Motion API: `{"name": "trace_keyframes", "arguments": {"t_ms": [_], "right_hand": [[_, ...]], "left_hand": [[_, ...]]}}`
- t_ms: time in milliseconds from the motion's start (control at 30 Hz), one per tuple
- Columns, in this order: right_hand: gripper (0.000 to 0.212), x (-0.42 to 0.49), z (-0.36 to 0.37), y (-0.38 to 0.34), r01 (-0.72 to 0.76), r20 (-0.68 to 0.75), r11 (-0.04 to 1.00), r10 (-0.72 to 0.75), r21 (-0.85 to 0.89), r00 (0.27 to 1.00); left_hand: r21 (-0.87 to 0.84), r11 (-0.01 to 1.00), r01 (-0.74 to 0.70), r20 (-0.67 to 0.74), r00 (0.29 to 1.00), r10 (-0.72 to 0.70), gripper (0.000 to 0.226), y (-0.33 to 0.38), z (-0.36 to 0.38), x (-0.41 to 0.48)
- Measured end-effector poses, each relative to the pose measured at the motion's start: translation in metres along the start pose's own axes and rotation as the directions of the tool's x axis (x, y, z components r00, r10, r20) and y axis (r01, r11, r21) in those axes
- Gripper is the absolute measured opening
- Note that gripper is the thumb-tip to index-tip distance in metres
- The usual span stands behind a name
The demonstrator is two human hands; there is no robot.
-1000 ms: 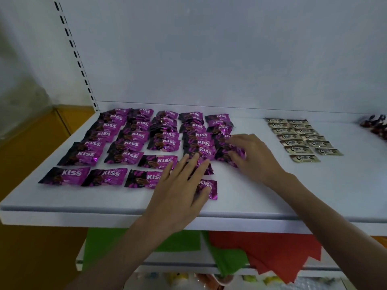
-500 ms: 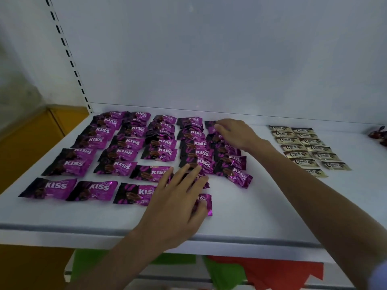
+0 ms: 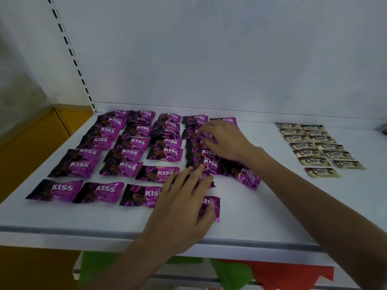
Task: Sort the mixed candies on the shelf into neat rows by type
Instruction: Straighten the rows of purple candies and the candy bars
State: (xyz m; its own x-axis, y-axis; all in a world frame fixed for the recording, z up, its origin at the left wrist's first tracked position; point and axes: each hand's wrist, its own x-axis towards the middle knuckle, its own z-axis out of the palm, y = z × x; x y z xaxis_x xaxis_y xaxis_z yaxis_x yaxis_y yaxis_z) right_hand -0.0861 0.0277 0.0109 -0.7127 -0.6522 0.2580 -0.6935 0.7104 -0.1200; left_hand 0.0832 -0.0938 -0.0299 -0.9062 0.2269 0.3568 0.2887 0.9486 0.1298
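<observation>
The left hand lies flat with its fingers straight and spread, pressing on purple foil candy packets printed KISS. One packet peeks out from under its thumb and another lies beneath its fingertips. To the left of this hand and beyond it, the purple packets lie in columns running to the back of the flat white shelf. The front row reaches the hand's left side.

The right hand sits beyond the left hand and a little to its right. Its fingers are curled down onto the purple packets of the rightmost columns; whether they pinch a packet or only press on it I cannot tell. Just beside its wrist, on the near side, lies a skewed purple packet.

Well to the right of the right hand, apart from the purple group, small gold foil candy packets printed Choco lie in two columns. Below the left forearm, green and red sheets show on a lower level.
</observation>
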Motion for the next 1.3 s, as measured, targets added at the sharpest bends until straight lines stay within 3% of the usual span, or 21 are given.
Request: {"name": "trace_keyframes", "arguments": {"t_ms": [100, 200, 433, 700, 833, 933, 1067, 1167, 1300], "right_hand": [[0.038, -0.012, 0.001, -0.005, 0.012, -0.048, 0.998, -0.014, -0.058, 0.999], [0.044, -0.018, 0.008, -0.011, -0.007, -0.001, 0.984, 0.007, -0.179, 1.000], [0.038, -0.019, 0.010, -0.015, -0.078, -0.072, 0.976, 0.064, -0.201, 0.995], [0.055, -0.018, 0.011, -0.025, -0.140, -0.018, 0.961, 0.140, -0.240, 0.990], [0.036, -0.020, 0.008, -0.020, -0.149, 0.023, 0.956, 0.160, -0.253, 0.987], [0.034, -0.021, 0.009, -0.022, -0.134, 0.030, 0.955, 0.147, -0.265, 0.989], [0.034, -0.017, 0.007, -0.018, -0.121, 0.000, 0.978, 0.123, -0.169, 0.992], [0.031, -0.011, -0.005, 0.008, -0.216, -0.100, 0.974, 0.209, -0.066, 0.973], [0.033, -0.010, -0.006, 0.038, -0.375, 0.023, 0.926, 0.376, -0.044, 0.926]], "left_hand": [[-0.010, 1.000, 0.023, -0.018, 1.000, -0.023, 0.051, 0.000, 0.000, -0.001], [-0.002, 1.000, 0.022, -0.027, 0.999, -0.022, 0.052, 0.001, 0.001, 0.000], [0.009, 0.999, 0.031, -0.034, 0.999, -0.030, 0.052, 0.001, 0.000, 0.000], [-0.007, 1.000, 0.028, -0.018, 0.999, -0.028, 0.051, 0.000, 0.001, 0.000], [-0.009, 1.000, 0.029, -0.026, 0.999, -0.029, 0.050, 0.000, 0.001, -0.001], [0.009, 0.999, 0.039, -0.019, 0.999, -0.038, 0.050, 0.000, 0.002, -0.001], [0.031, 0.999, 0.032, -0.020, 0.999, -0.032, 0.051, 0.000, 0.002, -0.001], [0.020, 0.999, 0.024, -0.025, 0.999, -0.024, 0.051, 0.000, 0.002, -0.001], [0.024, 0.999, 0.034, -0.027, 0.999, -0.034, 0.049, 0.000, 0.002, -0.001]]}}
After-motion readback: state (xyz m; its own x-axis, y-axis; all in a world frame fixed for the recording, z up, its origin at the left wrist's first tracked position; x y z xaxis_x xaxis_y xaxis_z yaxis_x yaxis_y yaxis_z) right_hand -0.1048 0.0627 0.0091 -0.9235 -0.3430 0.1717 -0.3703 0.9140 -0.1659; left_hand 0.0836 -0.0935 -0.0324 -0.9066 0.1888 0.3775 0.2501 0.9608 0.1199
